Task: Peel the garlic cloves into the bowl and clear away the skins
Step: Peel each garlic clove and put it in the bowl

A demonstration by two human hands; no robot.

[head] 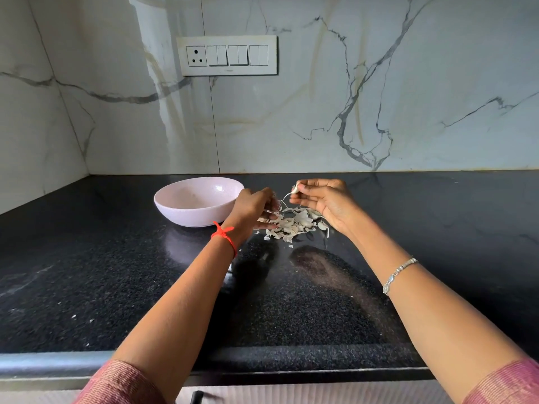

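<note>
A pale pink bowl (186, 209) stands on the black counter, just left of my hands. A heap of garlic skins and cloves (294, 224) lies on the counter between my hands. My right hand (326, 204) pinches a small garlic clove (295, 188) above the heap. A thin strip of skin (284, 198) curls from the clove down to my left hand (255, 207), which pinches its lower end. My left fingers partly cover the heap's left side. What lies inside the bowl is hidden by its rim.
The black granite counter (87, 272) runs to a marble wall at the back and left. A switch plate (229, 55) sits on the wall. A few skin flecks (74, 316) lie at front left. The counter's front edge (58, 363) is close to me.
</note>
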